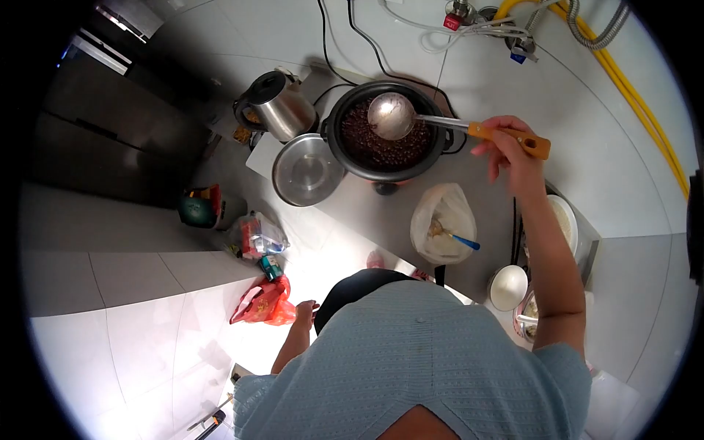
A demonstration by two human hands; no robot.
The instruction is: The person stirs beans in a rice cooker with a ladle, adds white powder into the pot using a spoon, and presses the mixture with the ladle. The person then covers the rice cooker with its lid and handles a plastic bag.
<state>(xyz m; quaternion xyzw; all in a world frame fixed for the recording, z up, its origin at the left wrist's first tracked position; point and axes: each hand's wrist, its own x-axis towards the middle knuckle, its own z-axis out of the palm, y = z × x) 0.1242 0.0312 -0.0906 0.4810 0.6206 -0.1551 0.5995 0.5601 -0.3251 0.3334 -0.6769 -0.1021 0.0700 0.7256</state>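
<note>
My right hand [512, 150] grips the orange handle of a metal ladle [392, 116]. The ladle's round bowl is over a black electric pot [334, 150], which holds small dark beans in dark liquid [367, 150]. Low beside my body, my left hand [306, 311] hangs away from the counter with its fingers slightly apart; I see nothing held in it. Left of the pot lies a round metal lid [308, 170]. In front of the pot, a white bag-lined container [440, 213] has a blue-handled spoon [466, 241] in it.
A steel kettle [282, 110] stands left of the pot. At the right are a white bowl [508, 287] and a pale round dish [561, 220] behind my forearm. A red plastic bag [268, 302] sits lower left. Cords and a yellow hose [623, 81] run along the wall.
</note>
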